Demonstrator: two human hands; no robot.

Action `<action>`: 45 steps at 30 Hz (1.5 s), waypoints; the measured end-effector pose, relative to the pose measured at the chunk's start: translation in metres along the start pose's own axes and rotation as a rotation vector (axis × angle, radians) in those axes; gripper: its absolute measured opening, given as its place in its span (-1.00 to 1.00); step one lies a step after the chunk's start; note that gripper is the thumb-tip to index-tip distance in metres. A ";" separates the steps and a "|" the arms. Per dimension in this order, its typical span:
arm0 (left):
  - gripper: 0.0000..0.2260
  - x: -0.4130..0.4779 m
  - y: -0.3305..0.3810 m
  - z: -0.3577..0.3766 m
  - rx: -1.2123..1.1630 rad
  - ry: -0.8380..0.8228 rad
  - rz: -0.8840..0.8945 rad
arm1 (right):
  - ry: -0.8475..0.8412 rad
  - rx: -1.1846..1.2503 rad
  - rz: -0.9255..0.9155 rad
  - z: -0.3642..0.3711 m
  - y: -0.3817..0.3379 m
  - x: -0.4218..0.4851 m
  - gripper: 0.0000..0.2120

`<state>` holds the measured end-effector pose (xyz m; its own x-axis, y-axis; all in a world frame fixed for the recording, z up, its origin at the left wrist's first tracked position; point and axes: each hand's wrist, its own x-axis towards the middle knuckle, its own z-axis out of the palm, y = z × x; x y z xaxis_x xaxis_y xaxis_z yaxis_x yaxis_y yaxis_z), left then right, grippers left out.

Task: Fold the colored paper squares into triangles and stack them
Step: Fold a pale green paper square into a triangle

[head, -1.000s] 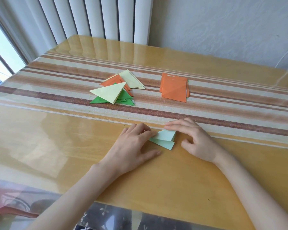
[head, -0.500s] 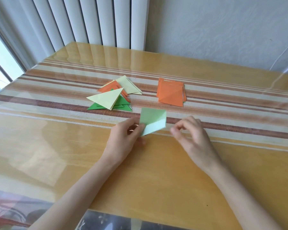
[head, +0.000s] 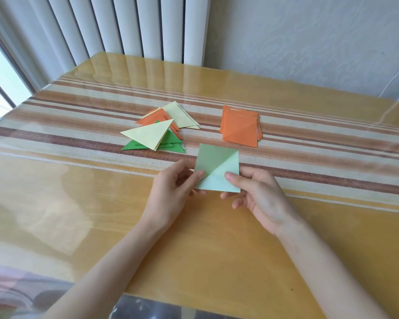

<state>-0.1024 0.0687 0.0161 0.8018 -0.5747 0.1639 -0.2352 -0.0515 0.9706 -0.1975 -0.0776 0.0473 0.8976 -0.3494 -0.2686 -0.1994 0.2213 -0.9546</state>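
Left hand [head: 175, 187] and right hand [head: 260, 199] were both closed on the pale green paper [head: 217, 162], its lower part pinched between thumb and fingers on either side, and the sheet was held up clear of the bench [head: 217, 249], in front of the striped runner [head: 78, 134]. A second earlier the same sheet had been pressed flat on the bench as a folded shape under both hands. Half a second earlier it had been lifted by the left hand alone, with the right hand kept apart from it. Now it was seen opened out to nearly a full square, with a diagonal crease across its upper part and a bend across it at the level of the thumbs. From this it was judged that a first crease had been set and that the sheet was being opened or turned for a further fold, so it was not yet ready for stacking. The pile of folded triangles [head: 161, 132], in yellow, orange and green, was seen further back on the runner, apart from the held sheet. The stack of orange squares [head: 240, 127] was seen to the right of that pile, with more folding judged to remain.
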 end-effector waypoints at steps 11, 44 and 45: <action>-0.75 0.008 -0.004 -0.004 -0.254 -0.069 -0.219 | 0.107 -0.117 -0.093 0.006 0.010 0.007 -0.94; -0.86 0.010 -0.004 -0.006 -0.239 -0.144 -0.278 | 0.150 -0.068 -0.045 0.010 0.015 0.010 -0.91; -0.86 0.010 -0.004 -0.006 -0.244 -0.143 -0.279 | 0.131 -0.083 -0.042 0.010 0.016 0.010 -0.90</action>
<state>-0.0897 0.0683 0.0149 0.7276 -0.6751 -0.1217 0.1324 -0.0360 0.9905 -0.1872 -0.0682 0.0308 0.8482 -0.4735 -0.2374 -0.1991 0.1303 -0.9713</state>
